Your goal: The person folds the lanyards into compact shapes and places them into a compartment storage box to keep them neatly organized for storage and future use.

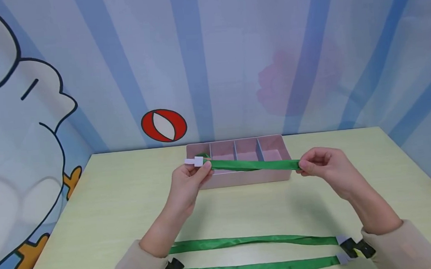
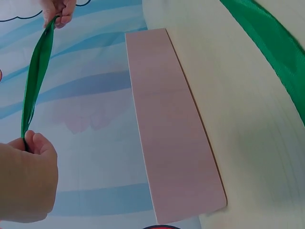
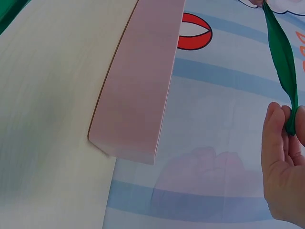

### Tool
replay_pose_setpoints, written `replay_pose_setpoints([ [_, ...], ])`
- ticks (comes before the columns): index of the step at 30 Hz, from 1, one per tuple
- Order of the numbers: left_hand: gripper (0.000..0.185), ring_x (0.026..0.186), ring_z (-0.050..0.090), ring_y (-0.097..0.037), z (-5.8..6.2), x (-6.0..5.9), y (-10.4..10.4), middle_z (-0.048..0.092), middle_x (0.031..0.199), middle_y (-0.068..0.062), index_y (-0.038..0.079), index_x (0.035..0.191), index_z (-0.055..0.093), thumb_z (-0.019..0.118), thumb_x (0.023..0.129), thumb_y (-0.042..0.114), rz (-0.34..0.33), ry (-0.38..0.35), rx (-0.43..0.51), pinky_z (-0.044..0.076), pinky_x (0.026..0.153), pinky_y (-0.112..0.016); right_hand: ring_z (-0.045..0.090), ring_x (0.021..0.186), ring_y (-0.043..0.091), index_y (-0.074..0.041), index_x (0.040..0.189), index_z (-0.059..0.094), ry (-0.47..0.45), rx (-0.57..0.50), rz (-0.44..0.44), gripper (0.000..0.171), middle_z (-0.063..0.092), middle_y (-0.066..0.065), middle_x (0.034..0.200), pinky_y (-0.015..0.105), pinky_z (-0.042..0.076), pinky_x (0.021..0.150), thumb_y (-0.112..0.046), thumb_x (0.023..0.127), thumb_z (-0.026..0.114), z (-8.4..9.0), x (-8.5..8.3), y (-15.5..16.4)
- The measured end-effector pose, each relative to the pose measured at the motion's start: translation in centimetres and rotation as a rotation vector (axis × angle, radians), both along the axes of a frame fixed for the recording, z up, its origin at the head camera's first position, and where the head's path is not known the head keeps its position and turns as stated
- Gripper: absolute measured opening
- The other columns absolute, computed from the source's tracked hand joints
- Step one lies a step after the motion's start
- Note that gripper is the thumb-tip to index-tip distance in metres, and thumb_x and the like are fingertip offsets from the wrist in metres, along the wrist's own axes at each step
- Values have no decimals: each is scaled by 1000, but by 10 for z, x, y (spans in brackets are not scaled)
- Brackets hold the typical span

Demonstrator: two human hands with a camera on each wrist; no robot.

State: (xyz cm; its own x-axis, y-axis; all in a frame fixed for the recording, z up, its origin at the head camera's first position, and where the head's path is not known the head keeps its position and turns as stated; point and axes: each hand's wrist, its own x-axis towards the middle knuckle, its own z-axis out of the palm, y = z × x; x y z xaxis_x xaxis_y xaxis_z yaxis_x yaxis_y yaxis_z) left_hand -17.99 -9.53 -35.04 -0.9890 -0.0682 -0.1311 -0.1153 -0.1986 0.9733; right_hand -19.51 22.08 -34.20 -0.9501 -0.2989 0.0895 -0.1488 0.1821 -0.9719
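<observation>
My left hand (image 1: 188,181) pinched the left end of a folded green strap (image 1: 252,164), grip clamped just behind its white clip (image 1: 195,162), which stuck out to the left of my fingers. In the left wrist view the thumb and fingers (image 2: 40,143) were curled tight on the strap (image 2: 35,76).

The strap ran level and fairly taut between both hands, held in the air above the front wall of the pink box (image 1: 240,178). The box sat on the desk (image 1: 105,207) near the back edge, against the striped wall, split into four compartments. Something green showed in the leftmost one, too hidden to identify.

My right hand (image 1: 322,163) pinched the strap's right end, grip clamped on it between thumb and fingertips. The right wrist view showed the strap (image 3: 282,57) entering the fingers (image 3: 276,138) edge-on.

Nearer me, two more green straps (image 1: 251,242) lay flat on the desk, roughly parallel, running left to right between my forearms. A black clip (image 1: 173,268) sat at the left end of the nearer one, and black and white fittings (image 1: 350,247) sat by my right sleeve.
</observation>
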Motion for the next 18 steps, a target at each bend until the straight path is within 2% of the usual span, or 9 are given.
replay_pose_setpoints([
  [6,29,79,63,-11,-1,1,5,63,98,-6,-7,116,58,61,89,4,26,-12,91,50,86,-31,67,75,12,-11,86,70,-46,-129,31,14,68,-1,81,24,54,73,-2,89,60,-2,-1,4],
  [10,30,80,64,-11,-1,0,7,65,100,-6,-6,117,58,61,89,3,39,-10,134,49,88,-33,66,75,12,-11,87,70,-49,-158,47,15,68,0,81,24,54,73,-2,90,59,-2,-1,5],
  [14,30,85,64,-12,1,0,8,66,103,-6,-3,118,59,61,88,3,52,-16,160,50,87,-31,66,73,12,-12,88,70,-34,-133,35,15,68,0,80,23,55,71,-2,90,59,-1,-1,6],
  [18,32,89,63,-13,1,0,10,64,109,-8,-2,120,58,61,88,3,60,-25,172,50,86,-29,67,71,12,-11,89,70,-22,-44,-23,10,69,0,80,24,55,69,-6,89,61,1,0,7],
])
